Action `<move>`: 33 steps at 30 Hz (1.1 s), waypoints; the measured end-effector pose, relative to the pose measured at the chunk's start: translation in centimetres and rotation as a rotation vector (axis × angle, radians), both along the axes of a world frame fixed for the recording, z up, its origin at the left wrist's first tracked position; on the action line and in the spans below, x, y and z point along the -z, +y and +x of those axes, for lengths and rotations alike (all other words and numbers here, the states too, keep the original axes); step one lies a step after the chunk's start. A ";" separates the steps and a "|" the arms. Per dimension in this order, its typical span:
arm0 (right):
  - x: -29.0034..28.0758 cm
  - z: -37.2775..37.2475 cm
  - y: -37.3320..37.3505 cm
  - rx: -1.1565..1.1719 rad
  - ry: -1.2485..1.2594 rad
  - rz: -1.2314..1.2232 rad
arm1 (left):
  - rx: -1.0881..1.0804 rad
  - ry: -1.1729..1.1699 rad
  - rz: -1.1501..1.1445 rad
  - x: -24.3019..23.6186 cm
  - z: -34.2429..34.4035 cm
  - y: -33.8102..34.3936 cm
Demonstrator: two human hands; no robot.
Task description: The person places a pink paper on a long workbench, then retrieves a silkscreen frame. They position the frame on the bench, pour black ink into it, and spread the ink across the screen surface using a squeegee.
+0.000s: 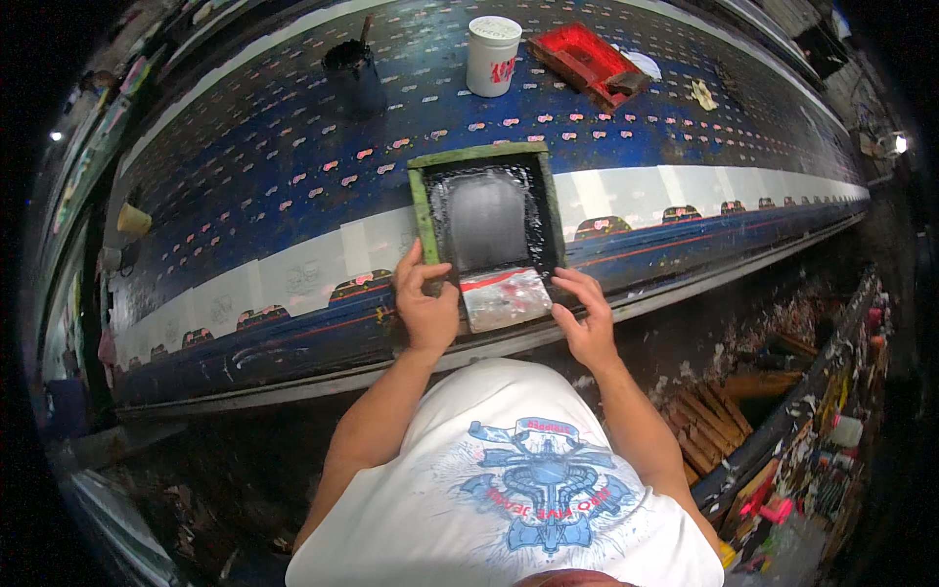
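A screen printing frame (420, 210) with green wooden sides lies on the long table, over a row of white pieces. Black ink rings the grey mesh (487, 220) inside it. Against the frame's near end rests a squeegee (509, 299), its broad grey, paint-smeared handle tilted toward me and a red strip along its upper edge. My left hand (426, 301) grips the near left corner of the frame, fingers curled over the side. At the near right corner, my right hand (585, 315) holds the frame with thumb and fingers; the squeegee sits between both hands.
Farther back on the table (264, 147) stand a dark ink pot (354, 78) with a stick, a white tub (493, 59) and a red tray (587, 64). White fabric pieces (636, 191) with dark prints run along the near edge. Wooden frames (709, 421) are stacked at lower right.
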State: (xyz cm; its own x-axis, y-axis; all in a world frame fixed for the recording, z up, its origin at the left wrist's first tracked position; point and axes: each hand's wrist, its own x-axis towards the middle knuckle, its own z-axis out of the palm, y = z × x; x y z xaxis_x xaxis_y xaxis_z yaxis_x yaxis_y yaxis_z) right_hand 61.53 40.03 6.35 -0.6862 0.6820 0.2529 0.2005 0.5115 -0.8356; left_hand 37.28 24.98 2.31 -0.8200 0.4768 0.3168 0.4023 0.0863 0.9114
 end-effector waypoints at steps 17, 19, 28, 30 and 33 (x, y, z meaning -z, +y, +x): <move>-4.5 4.5 8.6 -0.401 -0.111 0.452 | -0.054 -0.174 0.032 1.7 7.5 9.0; -5.7 3.0 8.4 -0.465 -0.154 0.556 | -0.052 -0.179 0.000 1.7 7.4 9.1; -9.1 -2.2 13.5 -0.663 -0.577 0.654 | -0.053 -0.193 -0.079 1.9 7.2 9.2; -9.1 -4.3 15.4 -0.656 -0.608 0.532 | -0.028 -0.232 -0.026 2.0 7.0 8.9; -9.0 -8.0 17.7 -0.601 -0.580 0.589 | 0.002 -0.316 0.085 3.4 6.7 8.8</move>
